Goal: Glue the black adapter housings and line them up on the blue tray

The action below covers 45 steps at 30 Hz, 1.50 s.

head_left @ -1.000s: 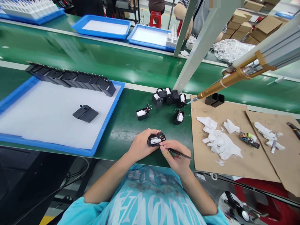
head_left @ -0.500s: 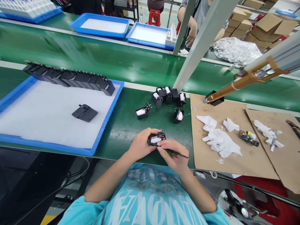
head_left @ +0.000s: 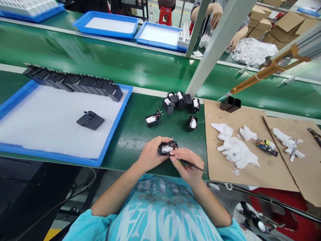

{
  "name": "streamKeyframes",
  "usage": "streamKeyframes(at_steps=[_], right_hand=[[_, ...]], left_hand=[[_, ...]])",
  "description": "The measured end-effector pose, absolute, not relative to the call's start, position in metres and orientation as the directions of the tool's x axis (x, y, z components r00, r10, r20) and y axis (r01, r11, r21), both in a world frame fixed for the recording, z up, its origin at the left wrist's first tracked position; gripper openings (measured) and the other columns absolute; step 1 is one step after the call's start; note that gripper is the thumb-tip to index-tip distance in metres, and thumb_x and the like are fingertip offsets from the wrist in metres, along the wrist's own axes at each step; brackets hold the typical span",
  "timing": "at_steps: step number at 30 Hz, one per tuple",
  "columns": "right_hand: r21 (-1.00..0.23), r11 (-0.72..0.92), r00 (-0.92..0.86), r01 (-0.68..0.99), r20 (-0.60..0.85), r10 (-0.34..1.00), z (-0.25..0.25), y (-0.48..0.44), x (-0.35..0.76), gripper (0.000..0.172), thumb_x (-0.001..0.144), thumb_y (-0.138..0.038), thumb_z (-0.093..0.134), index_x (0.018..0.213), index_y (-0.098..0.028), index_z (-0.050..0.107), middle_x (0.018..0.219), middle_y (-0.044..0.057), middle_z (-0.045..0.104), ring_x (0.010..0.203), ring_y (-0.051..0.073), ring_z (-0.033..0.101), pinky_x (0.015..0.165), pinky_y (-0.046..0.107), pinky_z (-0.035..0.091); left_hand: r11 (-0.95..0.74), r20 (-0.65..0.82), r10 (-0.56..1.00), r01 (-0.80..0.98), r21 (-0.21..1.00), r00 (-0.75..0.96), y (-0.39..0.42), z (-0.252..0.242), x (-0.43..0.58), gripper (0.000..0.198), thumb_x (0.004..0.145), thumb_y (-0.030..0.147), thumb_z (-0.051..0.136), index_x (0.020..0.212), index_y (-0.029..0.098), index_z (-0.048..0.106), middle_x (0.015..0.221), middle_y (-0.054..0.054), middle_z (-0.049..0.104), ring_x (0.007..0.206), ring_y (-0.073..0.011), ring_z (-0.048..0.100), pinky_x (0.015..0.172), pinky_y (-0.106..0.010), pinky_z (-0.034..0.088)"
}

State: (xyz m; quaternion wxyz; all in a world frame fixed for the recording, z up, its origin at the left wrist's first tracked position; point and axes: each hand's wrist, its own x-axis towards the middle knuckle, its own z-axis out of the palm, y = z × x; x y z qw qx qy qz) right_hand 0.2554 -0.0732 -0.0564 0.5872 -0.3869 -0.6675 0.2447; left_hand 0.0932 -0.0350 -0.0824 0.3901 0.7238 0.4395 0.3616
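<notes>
My left hand (head_left: 150, 152) is wrapped round a black power adapter housing (head_left: 164, 149), whose top is uncovered with white material and small wires showing inside. In my right hand (head_left: 188, 164) is a thin dark tool that looks like tweezers (head_left: 192, 164); its tip reaches the housing's edge and is mostly hidden by my fingers. Beyond my hands stand two similar uncovered adapters, one to the left (head_left: 152, 119) and one to the right (head_left: 192, 124). Behind them is a cluster of several black adapters (head_left: 180, 102).
At left, a blue tray (head_left: 116, 124) holds a row of black adapters (head_left: 75, 82) and a separate one (head_left: 90, 120). Cardboard (head_left: 213, 160) at right bears crumpled tissues (head_left: 238, 152), a circuit board (head_left: 267, 147) and two black cases (head_left: 230, 104) below a hanging dispenser (head_left: 258, 78).
My right hand and the tweezers have shifted slightly right and down. The dispenser nozzle appears higher and farther right, showing more of the black cases. Across the bench, a person's hands have moved.
</notes>
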Motion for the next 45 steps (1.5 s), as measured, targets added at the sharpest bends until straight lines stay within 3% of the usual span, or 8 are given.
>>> streamKeyframes(at_steps=[27,34,45], right_hand=[[-0.76,0.592,-0.022,0.267,0.609,0.793,-0.0582,-0.0748,0.2556,0.018,0.08,-0.008,0.068,0.09,-0.023,0.066,0.084,0.005,0.077,0.075,0.018,0.074,0.068,0.033,0.062],[-0.764,0.587,-0.079,0.269,0.59,0.804,-0.0547,-0.0758,0.2585,0.02,0.08,-0.006,0.067,0.089,-0.023,0.065,0.083,0.005,0.077,0.073,0.017,0.074,0.069,0.032,0.061],[-0.758,0.597,-0.06,0.263,0.604,0.794,-0.0546,-0.0763,0.2627,0.018,0.081,-0.008,0.066,0.089,-0.023,0.065,0.084,0.005,0.077,0.076,0.019,0.074,0.069,0.035,0.062]], left_hand=[[-0.289,0.16,0.923,0.354,0.889,0.351,-0.034,-0.0799,0.0927,0.034,0.074,0.031,0.075,0.099,0.024,0.053,0.114,-0.007,0.072,0.103,-0.0244,0.07,0.088,-0.041,0.056],[-0.293,0.163,0.918,0.344,0.892,0.361,-0.0353,-0.0831,0.0917,0.037,0.072,0.025,0.077,0.101,0.024,0.052,0.116,-0.007,0.071,0.106,-0.0235,0.069,0.09,-0.04,0.055],[-0.23,0.081,0.928,0.386,0.893,0.364,-0.0348,-0.0803,0.092,0.037,0.072,0.027,0.075,0.103,0.025,0.054,0.115,-0.004,0.071,0.101,-0.0239,0.07,0.086,-0.038,0.056]])
